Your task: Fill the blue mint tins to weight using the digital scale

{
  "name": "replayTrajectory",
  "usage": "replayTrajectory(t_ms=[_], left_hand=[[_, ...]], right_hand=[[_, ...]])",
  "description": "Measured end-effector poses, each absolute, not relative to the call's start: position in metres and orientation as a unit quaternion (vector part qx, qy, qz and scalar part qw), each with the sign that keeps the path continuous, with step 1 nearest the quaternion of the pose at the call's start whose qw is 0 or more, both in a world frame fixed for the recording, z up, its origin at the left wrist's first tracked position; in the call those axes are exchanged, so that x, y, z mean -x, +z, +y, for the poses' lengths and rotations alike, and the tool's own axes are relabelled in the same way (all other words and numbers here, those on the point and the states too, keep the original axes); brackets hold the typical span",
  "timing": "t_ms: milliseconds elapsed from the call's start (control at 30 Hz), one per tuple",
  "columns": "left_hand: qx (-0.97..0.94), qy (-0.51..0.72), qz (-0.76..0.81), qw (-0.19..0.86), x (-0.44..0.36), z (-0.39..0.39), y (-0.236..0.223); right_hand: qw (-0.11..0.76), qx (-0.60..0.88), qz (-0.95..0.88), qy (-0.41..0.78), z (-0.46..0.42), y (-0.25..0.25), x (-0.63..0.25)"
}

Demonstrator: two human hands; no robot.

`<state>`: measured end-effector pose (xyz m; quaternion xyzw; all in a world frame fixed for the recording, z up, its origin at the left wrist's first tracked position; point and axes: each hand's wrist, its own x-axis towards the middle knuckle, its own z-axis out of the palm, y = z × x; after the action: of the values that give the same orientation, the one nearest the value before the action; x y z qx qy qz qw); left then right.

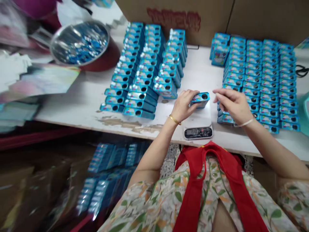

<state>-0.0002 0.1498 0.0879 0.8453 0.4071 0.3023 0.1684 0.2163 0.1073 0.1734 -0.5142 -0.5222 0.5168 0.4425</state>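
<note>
My left hand (184, 104) is closed on a small blue printed box (201, 98) with a dark round spot on its top end. The box stands upright on or just above the white plate of a digital scale (198, 119); I cannot tell whether it rests there. The scale's display is lit, its digits hard to read. To the right of the box, my right hand (233, 104) hovers by the nearest boxes of the right-hand group, fingers loosely bent and apart, with nothing visible in them.
Rows of similar blue boxes (143, 74) stand left of the scale, and a larger block of boxes (256, 77) stands on the right. A metal bowl (79, 45) holds shiny blue packets. Cardboard (212, 19) walls the back. More boxes (103, 177) sit below the table.
</note>
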Motion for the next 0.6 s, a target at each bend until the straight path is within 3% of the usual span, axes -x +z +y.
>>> replayTrajectory(t_ms=[367, 500, 600], left_hand=[[-0.842, 0.248, 0.452, 0.159, -0.12, 0.362, 0.054], [-0.853, 0.295, 0.413, 0.116, -0.123, 0.372, 0.052], [-0.863, 0.312, 0.386, 0.096, -0.08, 0.334, 0.066]], right_hand=[[0.572, 0.621, -0.152, 0.513, 0.012, 0.164, -0.344], [0.597, 0.628, -0.067, 0.495, 0.0, 0.154, -0.364], [0.582, 0.633, -0.081, 0.504, -0.002, 0.149, -0.369]])
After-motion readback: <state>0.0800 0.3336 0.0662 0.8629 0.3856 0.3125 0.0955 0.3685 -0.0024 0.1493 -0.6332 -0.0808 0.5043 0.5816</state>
